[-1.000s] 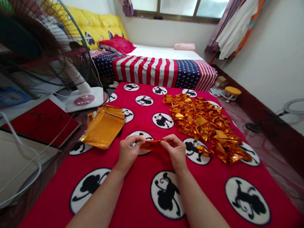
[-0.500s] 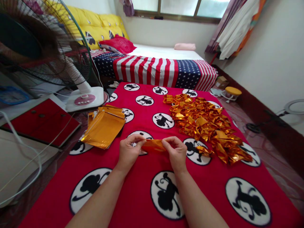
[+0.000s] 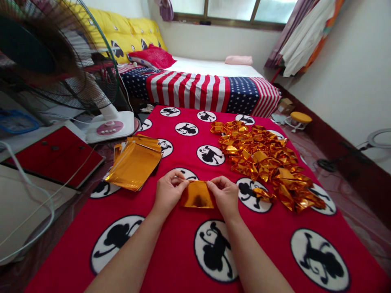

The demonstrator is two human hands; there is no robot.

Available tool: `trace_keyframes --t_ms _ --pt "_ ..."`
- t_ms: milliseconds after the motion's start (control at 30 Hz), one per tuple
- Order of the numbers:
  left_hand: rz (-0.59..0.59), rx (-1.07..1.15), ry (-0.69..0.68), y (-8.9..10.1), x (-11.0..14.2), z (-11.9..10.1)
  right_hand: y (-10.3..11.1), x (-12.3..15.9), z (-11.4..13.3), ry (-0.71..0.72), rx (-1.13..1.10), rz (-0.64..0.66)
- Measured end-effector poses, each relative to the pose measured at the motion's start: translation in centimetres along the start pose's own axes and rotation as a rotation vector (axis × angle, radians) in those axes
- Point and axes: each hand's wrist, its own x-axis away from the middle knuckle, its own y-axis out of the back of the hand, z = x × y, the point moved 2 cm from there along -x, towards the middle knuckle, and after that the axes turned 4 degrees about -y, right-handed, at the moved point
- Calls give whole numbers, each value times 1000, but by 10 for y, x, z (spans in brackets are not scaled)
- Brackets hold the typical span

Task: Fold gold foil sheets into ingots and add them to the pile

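A sheet of shiny gold foil paper (image 3: pixel 198 195) is stretched between my two hands over the red cloth (image 3: pixel 171 252). My left hand (image 3: pixel 169 189) pinches its upper left corner between thumb and fingers. At the upper right corner, my right hand (image 3: pixel 224 193) pinches it the same way. The sheet's lower edge hangs toward me, and a dark reflection shows on its surface. To the left lies a stack of flat gold foil sheets (image 3: pixel 134 165). On the right, a heap of folded gold foil pieces (image 3: pixel 259 154) spreads over the cloth, with one small piece (image 3: pixel 264 194) at its near side.
A fan (image 3: pixel 110 122) stands at the left beside a red-fronted cabinet (image 3: pixel 55 150), with a white cable (image 3: pixel 45 195) looping nearby. Behind the cloth is a bed with a striped and starred cover (image 3: pixel 195 91). A yellow-topped stool (image 3: pixel 301 118) is at the far right.
The foil sheet has tilted so that more of its face shows below my fingers. Both hands keep their pinch and have barely shifted.
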Motion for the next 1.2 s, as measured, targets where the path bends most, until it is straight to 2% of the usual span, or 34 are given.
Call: trace_keyframes --t_ms 133,233,400,633,867,1067,1200 --pt "-22 -273 -150 -2 0 4 0 0 -2 76 350 -27" --pt "-23 -386 -203 -3 1 6 -1 2 2 122 591 -58" --pt "2 -473 -233 -5 4 7 -6 2 8 113 784 -54" --pt "11 -497 -314 -4 1 10 -5 -3 12 -35 843 4" --pt "92 -678 -276 -8 -1 7 -4 -3 12 -21 832 35" --pt "25 -877 -229 -19 4 -11 -6 -4 15 -41 846 42" --pt "-16 -930 -230 -24 6 -13 -6 -4 17 -70 852 35"
